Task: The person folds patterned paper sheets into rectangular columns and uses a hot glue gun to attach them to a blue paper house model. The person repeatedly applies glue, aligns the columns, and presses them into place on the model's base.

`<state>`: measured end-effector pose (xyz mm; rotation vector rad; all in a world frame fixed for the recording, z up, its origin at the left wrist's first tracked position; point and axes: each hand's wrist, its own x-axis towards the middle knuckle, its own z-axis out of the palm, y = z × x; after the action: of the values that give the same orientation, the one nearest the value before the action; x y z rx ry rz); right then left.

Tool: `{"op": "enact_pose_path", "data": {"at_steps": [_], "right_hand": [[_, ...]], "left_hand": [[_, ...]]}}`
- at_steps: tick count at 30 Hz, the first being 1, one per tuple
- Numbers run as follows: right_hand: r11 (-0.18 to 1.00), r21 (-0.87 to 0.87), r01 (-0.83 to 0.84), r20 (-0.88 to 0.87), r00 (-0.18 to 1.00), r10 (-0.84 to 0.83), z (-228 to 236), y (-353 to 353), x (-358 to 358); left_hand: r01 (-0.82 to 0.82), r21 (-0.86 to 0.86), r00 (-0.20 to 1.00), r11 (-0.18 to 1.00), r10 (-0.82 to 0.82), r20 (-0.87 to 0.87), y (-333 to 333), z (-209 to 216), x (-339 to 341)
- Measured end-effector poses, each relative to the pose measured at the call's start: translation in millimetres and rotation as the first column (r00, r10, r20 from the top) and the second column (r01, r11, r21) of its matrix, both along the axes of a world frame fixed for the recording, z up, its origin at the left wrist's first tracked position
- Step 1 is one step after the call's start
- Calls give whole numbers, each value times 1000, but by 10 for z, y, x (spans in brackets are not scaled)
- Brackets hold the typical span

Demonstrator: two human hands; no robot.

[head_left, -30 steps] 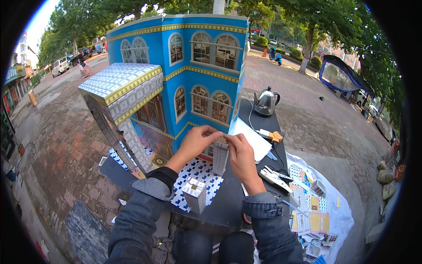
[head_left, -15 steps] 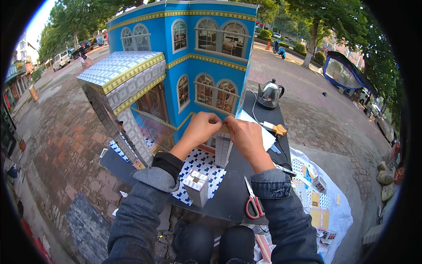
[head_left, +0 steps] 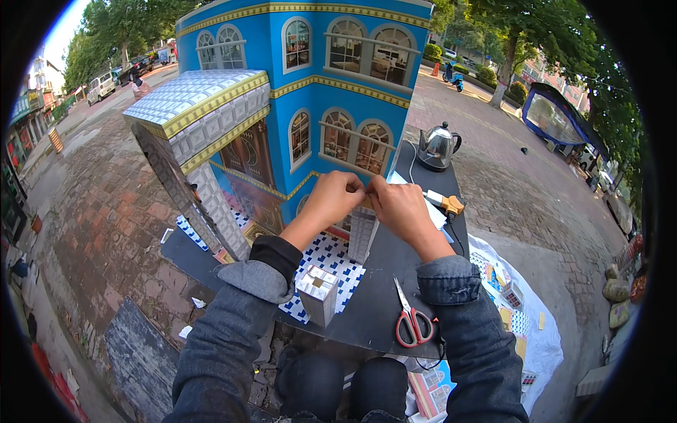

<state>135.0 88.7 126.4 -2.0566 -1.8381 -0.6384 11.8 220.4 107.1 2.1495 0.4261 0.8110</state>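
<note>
A large blue paper model house (head_left: 281, 106) with arched windows and yellow trim stands in front of me. My left hand (head_left: 330, 202) and my right hand (head_left: 403, 213) meet at the fingertips before its lower front. Both are pinched closed; whatever lies between the fingers is too small or hidden to name. Just below them rises a grey stone-patterned paper pillar (head_left: 362, 236). A second, shorter pillar (head_left: 317, 296) with a square hole in its top stands on the blue-and-white tiled base (head_left: 331, 255). The patterned porch roof (head_left: 194, 95) juts out at the left.
Red-handled scissors (head_left: 412, 326) lie on the dark table (head_left: 377, 310). A steel kettle (head_left: 437, 146) stands at the back right, near an orange-and-white corded tool (head_left: 446, 203). Printed paper pieces (head_left: 513, 296) lie on a white sheet at the right.
The whole view has shifted slightly. My hands stay pinched together at about the same spot by the house, and the right hand's fingers have drawn in a little.
</note>
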Motion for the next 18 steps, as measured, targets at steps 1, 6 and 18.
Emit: {"op": "enact_pose_path", "data": {"at_steps": [1, 6, 18], "right_hand": [[1000, 0, -8, -11, 1000, 8, 3, -9, 4], [999, -55, -2, -49, 999, -1, 24, -57, 4], [990, 132, -38, -205, 977, 65, -103, -88, 14]], "left_hand": [[-10, 8, 1000, 1000, 10, 16, 4, -17, 7], [-41, -82, 999, 996, 43, 27, 12, -81, 14], [212, -498, 975, 841, -215, 53, 90, -247, -56]]}}
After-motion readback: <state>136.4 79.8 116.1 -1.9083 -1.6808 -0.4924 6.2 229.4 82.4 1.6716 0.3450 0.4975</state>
